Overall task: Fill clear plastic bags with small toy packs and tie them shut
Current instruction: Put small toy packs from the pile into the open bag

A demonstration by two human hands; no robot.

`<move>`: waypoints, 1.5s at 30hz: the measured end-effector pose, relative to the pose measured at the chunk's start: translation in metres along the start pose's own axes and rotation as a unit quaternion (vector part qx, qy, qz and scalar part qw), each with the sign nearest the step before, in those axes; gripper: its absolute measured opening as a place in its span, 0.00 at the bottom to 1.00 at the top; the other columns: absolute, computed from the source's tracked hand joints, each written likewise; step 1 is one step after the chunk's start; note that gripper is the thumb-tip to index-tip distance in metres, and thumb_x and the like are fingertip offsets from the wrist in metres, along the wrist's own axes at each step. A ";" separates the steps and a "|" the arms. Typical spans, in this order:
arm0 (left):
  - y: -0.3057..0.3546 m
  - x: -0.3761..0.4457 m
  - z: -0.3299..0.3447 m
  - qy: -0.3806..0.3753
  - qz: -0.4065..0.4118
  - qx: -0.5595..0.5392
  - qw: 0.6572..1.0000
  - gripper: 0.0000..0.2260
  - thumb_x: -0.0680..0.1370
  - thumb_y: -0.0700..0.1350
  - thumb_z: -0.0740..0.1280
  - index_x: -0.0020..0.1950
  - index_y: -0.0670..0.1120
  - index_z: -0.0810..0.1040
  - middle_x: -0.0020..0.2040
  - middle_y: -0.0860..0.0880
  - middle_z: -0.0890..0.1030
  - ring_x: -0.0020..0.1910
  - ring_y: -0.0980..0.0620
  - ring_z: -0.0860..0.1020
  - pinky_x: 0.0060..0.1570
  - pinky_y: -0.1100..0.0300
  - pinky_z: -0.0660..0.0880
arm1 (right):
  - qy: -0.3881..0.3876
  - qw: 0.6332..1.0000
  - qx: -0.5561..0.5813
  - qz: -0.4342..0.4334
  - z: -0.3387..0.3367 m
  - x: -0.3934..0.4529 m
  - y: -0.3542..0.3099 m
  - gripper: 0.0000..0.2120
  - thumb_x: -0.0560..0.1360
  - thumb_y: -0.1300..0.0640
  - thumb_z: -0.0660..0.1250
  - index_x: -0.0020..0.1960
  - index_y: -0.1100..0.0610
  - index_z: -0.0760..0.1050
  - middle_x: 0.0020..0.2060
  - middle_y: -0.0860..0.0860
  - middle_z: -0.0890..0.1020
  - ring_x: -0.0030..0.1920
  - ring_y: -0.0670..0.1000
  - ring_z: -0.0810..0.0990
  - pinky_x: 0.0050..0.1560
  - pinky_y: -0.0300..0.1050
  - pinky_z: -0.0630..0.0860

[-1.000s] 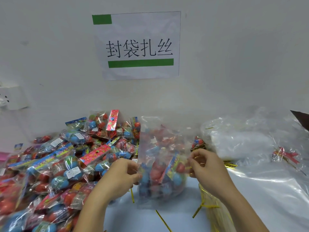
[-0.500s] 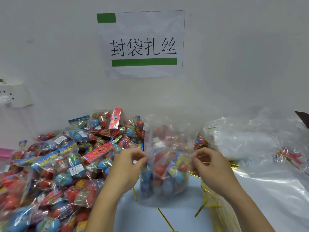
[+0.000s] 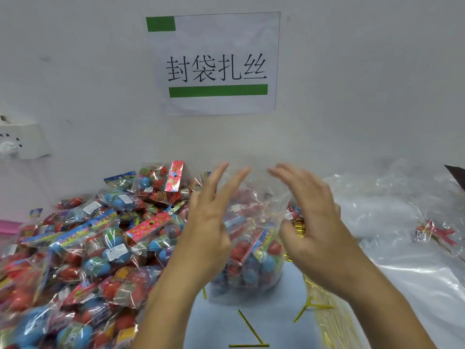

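A clear plastic bag (image 3: 251,263) stuffed with red and blue toy packs stands upright on the table in front of me. My left hand (image 3: 208,222) is raised at its left side with fingers straight and spread, touching the bag's upper film. My right hand (image 3: 312,217) mirrors it on the right side, fingers extended over the bag's top. Neither hand grips anything. The bag's loose top stands between the two palms.
A large heap of toy packs (image 3: 83,248) fills the left of the table. Gold twist ties (image 3: 247,326) lie near the front edge, with a bundle (image 3: 327,323) at my right wrist. Empty clear bags (image 3: 392,210) pile at the right. A paper sign (image 3: 214,64) hangs on the wall.
Both hands have let go of the bag's sides, where they were pinching the film, and have risen with fingers spread up to the bag's top.
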State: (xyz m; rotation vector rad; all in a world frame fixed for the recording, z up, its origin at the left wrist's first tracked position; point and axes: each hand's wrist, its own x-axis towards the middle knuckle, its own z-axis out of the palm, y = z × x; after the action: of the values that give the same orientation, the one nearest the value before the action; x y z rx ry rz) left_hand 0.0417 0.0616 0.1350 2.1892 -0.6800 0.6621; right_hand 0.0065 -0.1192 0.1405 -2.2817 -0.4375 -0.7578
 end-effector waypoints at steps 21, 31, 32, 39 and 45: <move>-0.005 -0.007 -0.035 -0.132 -0.055 0.045 0.989 0.08 0.74 0.60 0.66 0.43 0.59 0.82 0.45 0.61 0.78 0.53 0.61 0.68 0.48 0.72 0.63 | -0.083 0.995 0.046 0.003 0.014 -0.001 -0.002 0.18 0.78 0.54 0.57 0.32 0.58 0.72 0.25 0.51 0.71 0.28 0.50 0.68 0.31 0.50 0.66; -0.003 -0.005 -0.016 -0.222 -0.136 0.080 0.962 0.15 0.75 0.53 0.73 0.58 0.68 0.78 0.27 0.56 0.71 0.30 0.64 0.70 0.31 0.63 0.64 | -0.192 0.974 -0.102 0.061 0.029 -0.004 -0.001 0.17 0.78 0.56 0.61 0.55 0.36 0.82 0.49 0.41 0.84 0.50 0.47 0.79 0.49 0.49 0.79; -0.004 -0.005 -0.016 -0.232 -0.132 0.083 0.960 0.18 0.74 0.51 0.74 0.58 0.70 0.75 0.27 0.56 0.71 0.31 0.65 0.71 0.31 0.63 0.64 | -0.214 0.970 -0.100 0.058 0.030 -0.004 -0.003 0.18 0.77 0.54 0.60 0.56 0.35 0.81 0.52 0.40 0.83 0.52 0.47 0.79 0.50 0.48 0.78; -0.010 -0.006 -0.016 -0.231 -0.148 0.110 0.955 0.23 0.75 0.49 0.73 0.67 0.65 0.73 0.35 0.56 0.66 0.39 0.53 0.73 0.43 0.60 0.71 | -0.248 0.959 -0.092 0.100 0.042 -0.009 -0.001 0.21 0.75 0.61 0.56 0.57 0.45 0.83 0.49 0.47 0.84 0.48 0.52 0.80 0.48 0.52 0.80; -0.008 -0.008 -0.007 -0.227 -0.144 0.137 0.953 0.18 0.79 0.51 0.69 0.67 0.65 0.73 0.39 0.53 0.67 0.43 0.51 0.73 0.51 0.54 0.77 | -0.208 0.963 -0.123 0.117 0.046 -0.011 0.010 0.12 0.78 0.59 0.58 0.39 0.50 0.76 0.37 0.45 0.77 0.38 0.48 0.76 0.42 0.50 0.78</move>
State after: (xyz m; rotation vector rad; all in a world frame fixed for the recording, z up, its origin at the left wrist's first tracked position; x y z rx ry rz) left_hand 0.0394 0.0739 0.1302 2.6673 -0.4944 0.0970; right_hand 0.0211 -0.0949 0.1010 -2.6760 -0.2606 -0.2183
